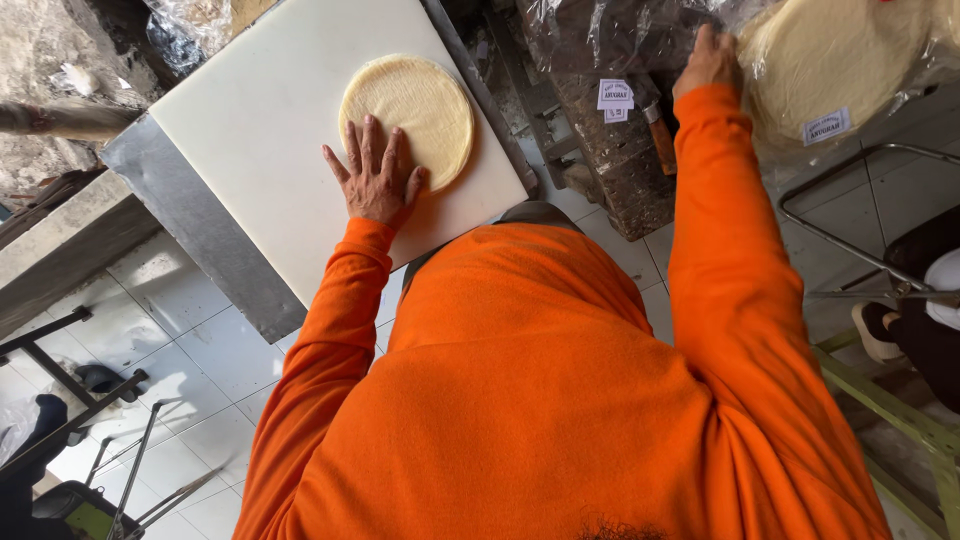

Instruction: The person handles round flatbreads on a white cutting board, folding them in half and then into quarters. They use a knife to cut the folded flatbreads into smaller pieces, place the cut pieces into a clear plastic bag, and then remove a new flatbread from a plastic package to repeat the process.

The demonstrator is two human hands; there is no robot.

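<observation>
A round, pale yellow flat dough sheet (412, 112) lies on a white cutting board (260, 130). My left hand (375, 178) rests flat with fingers spread on the sheet's near-left edge. My right hand (708, 62) reaches far to the right, touching a clear plastic bag (600, 35) beside a stack of the same round sheets (835, 60) wrapped in plastic. Whether its fingers grip the plastic is not visible. Both arms wear orange sleeves.
The board sits on a grey metal table (190, 230). A dark wooden block (620, 170) with white labels and a knife handle (660, 140) stands to the right. White floor tiles (200, 360), metal frames (850, 240) and another person's shoe (875, 330) lie around.
</observation>
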